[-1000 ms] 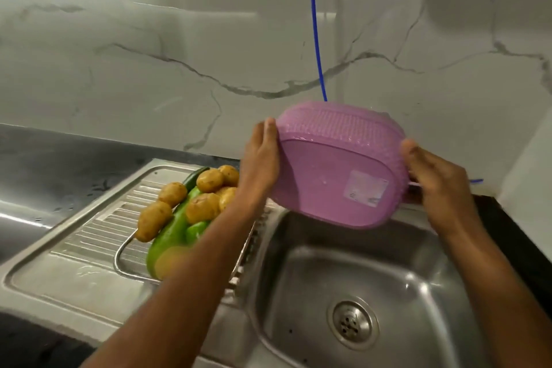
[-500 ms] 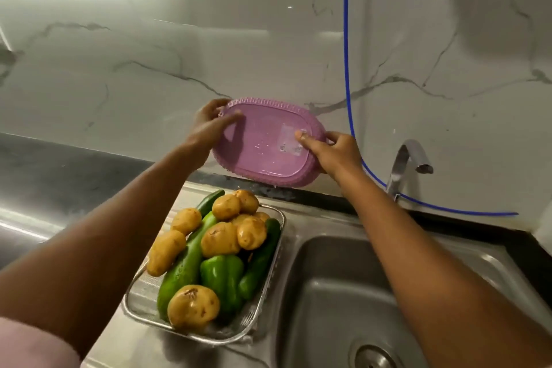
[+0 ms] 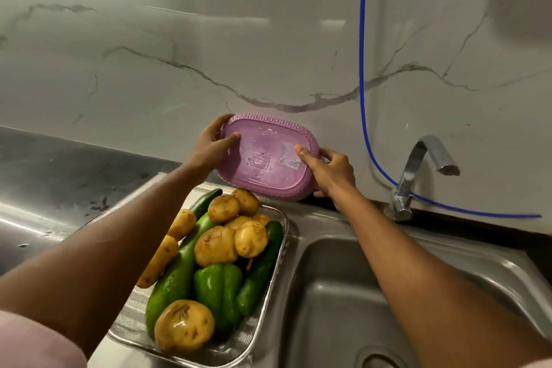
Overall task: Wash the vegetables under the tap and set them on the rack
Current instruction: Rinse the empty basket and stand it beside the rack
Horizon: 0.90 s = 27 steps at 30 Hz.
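Pink plastic fills the middle of our view: a basket [image 3: 265, 158] turned with its flat underside toward us, propped on edge against the marble wall [image 3: 179, 54] just behind the sink [image 3: 358, 293]. We hold it at both ends. Our left hand [image 3: 213, 148] curls round its left rim, thumb laid across the base; our right hand [image 3: 331, 170] grips the right rim, forefinger stretched flat over the worn label on the bottom. Both hands are closed on the basket — neither is free.

The vegetables lie heaped on the wire rack [image 3: 268, 287], which sits on the draining board just left of the sink bowl. We see potatoes [image 3: 216, 245] piled at the top and one more at the near end, a green pepper [image 3: 218, 287] between them, a long pale green gourd [image 3: 179, 272] along the left side and a dark cucumber [image 3: 260, 266] along the edge nearest the sink. They look wet.

Right of the sink, at its back corner, stands the tap [image 3: 418, 170], its spout turned over the bowl — a blue hose [image 3: 363, 69] runs down the wall behind it.
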Tool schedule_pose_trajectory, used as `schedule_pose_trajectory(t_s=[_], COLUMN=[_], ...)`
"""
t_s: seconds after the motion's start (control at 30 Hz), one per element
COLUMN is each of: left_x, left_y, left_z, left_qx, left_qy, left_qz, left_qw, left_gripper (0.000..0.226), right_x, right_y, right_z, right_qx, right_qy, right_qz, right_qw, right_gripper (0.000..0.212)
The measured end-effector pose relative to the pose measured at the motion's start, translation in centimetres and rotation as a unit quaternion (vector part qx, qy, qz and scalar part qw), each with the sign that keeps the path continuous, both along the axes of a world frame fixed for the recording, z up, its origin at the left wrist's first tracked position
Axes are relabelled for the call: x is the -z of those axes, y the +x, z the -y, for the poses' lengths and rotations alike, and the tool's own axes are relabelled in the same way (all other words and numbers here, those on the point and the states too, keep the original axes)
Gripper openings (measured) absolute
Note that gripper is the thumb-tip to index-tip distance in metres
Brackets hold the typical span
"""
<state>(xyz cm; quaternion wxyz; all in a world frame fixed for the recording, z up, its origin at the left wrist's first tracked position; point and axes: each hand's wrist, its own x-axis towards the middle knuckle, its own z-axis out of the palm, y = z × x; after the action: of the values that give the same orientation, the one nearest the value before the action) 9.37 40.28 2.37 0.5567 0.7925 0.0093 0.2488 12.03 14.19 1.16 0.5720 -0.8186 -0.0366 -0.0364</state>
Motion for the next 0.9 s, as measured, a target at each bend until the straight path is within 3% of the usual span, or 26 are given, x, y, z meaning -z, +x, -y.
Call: schedule_pose_trajectory(t_s=[0.07, 0.2, 0.37, 0.6, 0.7, 0.8, 0.9], left_x=[0.0, -0.1, -0.9, -1.1, -1.0, -1.4, -2.1], left_y=[0.1, 0.0, 0.0, 0.0, -0.4, -0.2, 0.1], left_z=[0.6, 1.7, 2.4, 2.6, 2.7, 2.4, 2.1], left_qx=[-0.014, -0.070, -0.140, -0.111, -0.055, -0.055, -0.068], left_qy=[0.019, 0.072, 0.148, 0.112, 0.099, 0.109, 0.133], left_qz=[0.001, 0.024, 0.049, -0.020, -0.051, -0.043, -0.061], left_qw=[1.000, 0.995, 0.978, 0.987, 0.992, 0.992, 0.987], left_gripper=[0.050, 0.066, 0.066, 0.064, 0.059, 0.051, 0.045], right_x=[0.5, 0.1, -1.3, -1.0, 0.2, 1.4, 2.7], right_y=[-0.2, -0.2, -0.3, -1.2, -2.5, -4.8, -7.5], right_z=[0.1, 0.1, 0.2, 0.0, -0.3, -1.7, -2.9], right_qx=[-0.011, 0.002, -0.011, -0.017, 0.043, 0.112, 0.156], right_qy=[0.001, -0.051, -0.086, -0.100, -0.171, -0.231, -0.243], right_qz=[-0.006, 0.013, 0.040, 0.026, 0.108, 0.306, 0.314], right_qw=[1.000, 0.999, 0.995, 0.995, 0.978, 0.917, 0.904], right_gripper=[0.082, 0.110, 0.105, 0.098, 0.083, 0.037, 0.020])
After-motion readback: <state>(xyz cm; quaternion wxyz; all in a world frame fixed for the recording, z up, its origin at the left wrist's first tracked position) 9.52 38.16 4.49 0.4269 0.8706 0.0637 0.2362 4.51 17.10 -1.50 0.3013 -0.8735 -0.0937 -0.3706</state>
